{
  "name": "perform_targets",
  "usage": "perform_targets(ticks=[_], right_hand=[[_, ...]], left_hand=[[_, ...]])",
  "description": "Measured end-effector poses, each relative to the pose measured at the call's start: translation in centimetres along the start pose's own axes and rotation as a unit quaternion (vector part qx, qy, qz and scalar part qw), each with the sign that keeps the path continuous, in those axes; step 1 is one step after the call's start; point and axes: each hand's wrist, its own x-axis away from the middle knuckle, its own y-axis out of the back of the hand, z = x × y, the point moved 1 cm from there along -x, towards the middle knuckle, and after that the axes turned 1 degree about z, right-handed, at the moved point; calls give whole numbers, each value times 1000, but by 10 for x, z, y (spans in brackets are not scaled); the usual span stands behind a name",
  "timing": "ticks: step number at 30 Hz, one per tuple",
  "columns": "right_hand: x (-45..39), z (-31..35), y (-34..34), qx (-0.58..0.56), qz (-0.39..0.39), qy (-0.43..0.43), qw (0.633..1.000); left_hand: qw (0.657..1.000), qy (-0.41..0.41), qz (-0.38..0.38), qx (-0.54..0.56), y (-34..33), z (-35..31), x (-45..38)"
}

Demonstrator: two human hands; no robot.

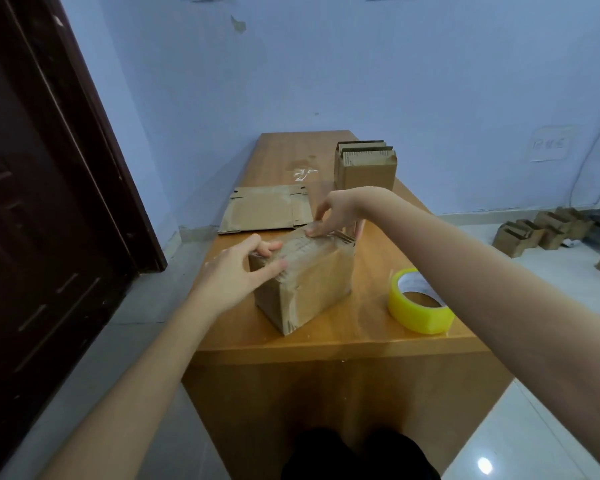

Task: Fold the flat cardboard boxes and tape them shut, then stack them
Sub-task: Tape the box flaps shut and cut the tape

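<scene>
Left hand (238, 270): gripping the near top corner of the folded box (303, 278).
Right hand (329, 214): fingertips pressing the box's far top edge.
Tape roll (420, 301): lying just beside the box.

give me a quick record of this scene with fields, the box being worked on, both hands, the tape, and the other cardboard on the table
box in work: folded cardboard box, upright on wooden table, glossy tape on its top
left hand: grips near top corner
right hand: fingers press far top edge
tape roll: yellow, lying flat right of the box, untouched
flat box: unfolded, behind
second folded box: far right, holds cardboard pieces
</scene>
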Motion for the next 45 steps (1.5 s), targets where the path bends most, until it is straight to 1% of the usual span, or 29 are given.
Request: perform_targets(ticks=[2,4,8,12,17,20,22,24,26,27,29,31,32,33,34,36,37,39,42,45], right_hand=[[4,-2,2,-9,26,-17,999],[10,-6,2,-12,45,-33,998],[32,-7,-7,14,55,-42,998],[53,2,-26,28,53,-29,998],[71,11,-49,15,1,-26,1000],[76,6,-61,-37,-30,-19,999],[79,1,-64,-40,-55,-15,998],[81,-4,-64,-19,-79,-16,997],[84,-8,-64,-10,-109,-23,994],[87,-13,-63,-16,-138,-31,990],[95,-31,-62,-35,-232,-56,971],[105,-63,-65,-21,-322,-65,944],[110,-80,-69,-19,-339,-59,939],[116,-98,-75,-21,-334,-50,941],[121,-114,-83,-21,-310,-41,950],[128,-133,-99,-16,-261,-29,965],[130,-138,-105,-13,-249,-26,968],[130,-142,-113,-34,-233,-17,972],[131,-144,-120,-154,-209,7,966],[127,-146,-133,-177,-244,31,953]], left_hand=[[999,14,23,22,8,-2,0],[998,48,43,-7,18,-2,-3],[988,69,16,-135,33,-7,-22],[976,89,-16,-198,14,-12,-60],[981,72,-51,-171,-20,-15,-93],[984,70,-69,-147,-31,-23,-103],[988,84,-68,-111,-37,-24,-106],[989,109,-77,-64,-39,-20,-109],[985,131,-113,-6,-36,-18,-105],[982,133,-133,24,-33,-17,-101],[979,102,-153,82,-24,-16,-87],[982,22,-124,139,-16,-15,-66],[985,-26,-101,140,-13,-13,-52],[987,-69,-73,124,-13,-12,-39],[989,-97,-42,100,-14,-12,-27],[992,-124,3,32,-21,-12,-10],[991,-131,4,-3,-26,-12,-5],[990,-136,-20,-37,-35,-14,1],[987,-148,-59,-28,-43,-13,7],[984,-160,-75,-9,-46,-13,12]])
